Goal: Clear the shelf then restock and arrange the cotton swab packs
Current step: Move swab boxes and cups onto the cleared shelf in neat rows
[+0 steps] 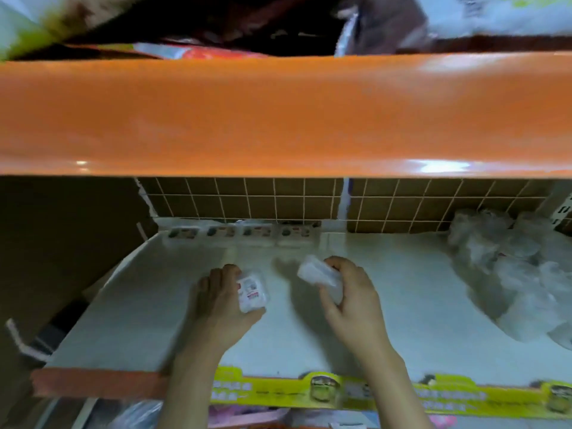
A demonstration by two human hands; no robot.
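Observation:
Both my hands reach onto a white shelf (130, 305). My left hand (219, 301) grips a small clear cotton swab pack (252, 292) with a red and white label, its face turned up. My right hand (353, 298) grips another clear pack (322, 275), tilted and blurred. A row of several swab packs (238, 233) lies along the back edge of the shelf, left of centre, beyond both hands.
A heap of clear plastic bags (513, 274) fills the shelf's right side. An orange shelf edge (278, 119) hangs above, close overhead. A wire grid backs the shelf (278, 202). A yellow-green label strip (340, 391) runs along the front edge.

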